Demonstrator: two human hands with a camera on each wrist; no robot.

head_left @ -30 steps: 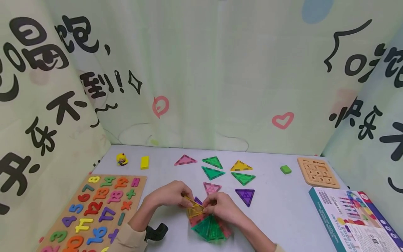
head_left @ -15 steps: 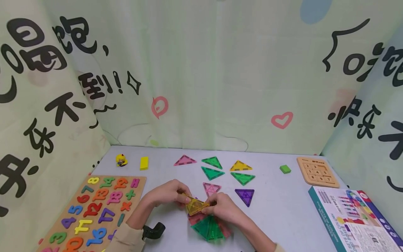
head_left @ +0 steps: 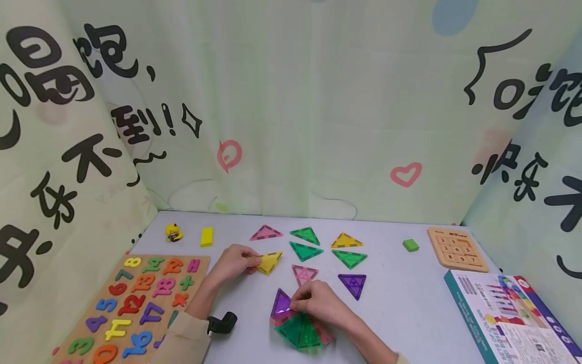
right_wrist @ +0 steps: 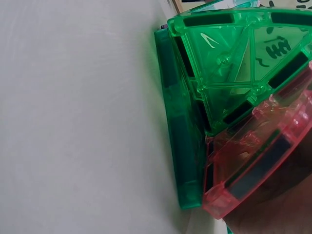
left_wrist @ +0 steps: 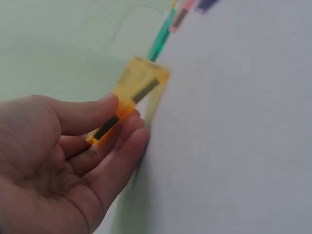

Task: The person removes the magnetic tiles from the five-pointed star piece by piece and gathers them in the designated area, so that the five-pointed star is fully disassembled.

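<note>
My left hand [head_left: 235, 261] pinches a yellow triangular magnetic tile [head_left: 270, 262] between thumb and fingers, left of and beyond the built piece. In the left wrist view the yellow tile [left_wrist: 141, 87] is seen on a slant, thumb on its near face. My right hand [head_left: 322, 302] holds the built piece of joined tiles, its curled fingertips at the edge of the upright purple triangle [head_left: 281, 302]. Green triangles [head_left: 300, 329] form its near side. A pink tile [right_wrist: 253, 151] adjoins a green one [right_wrist: 219, 58] in the right wrist view; the right fingers are mostly hidden there.
Loose triangle tiles lie beyond the hands, among them a pink one [head_left: 304, 274] and a purple one [head_left: 352, 285]. A number board [head_left: 125, 313] stands left, a box [head_left: 509, 313] and a wooden number puzzle [head_left: 456, 249] right. A yellow block [head_left: 206, 236] and toy figure [head_left: 173, 232] sit at the back left.
The left hand has drawn the yellow tile away from the built piece, up and to the left. The purple triangle now shows; the right hand has stayed at the piece and let go of the yellow tile.
</note>
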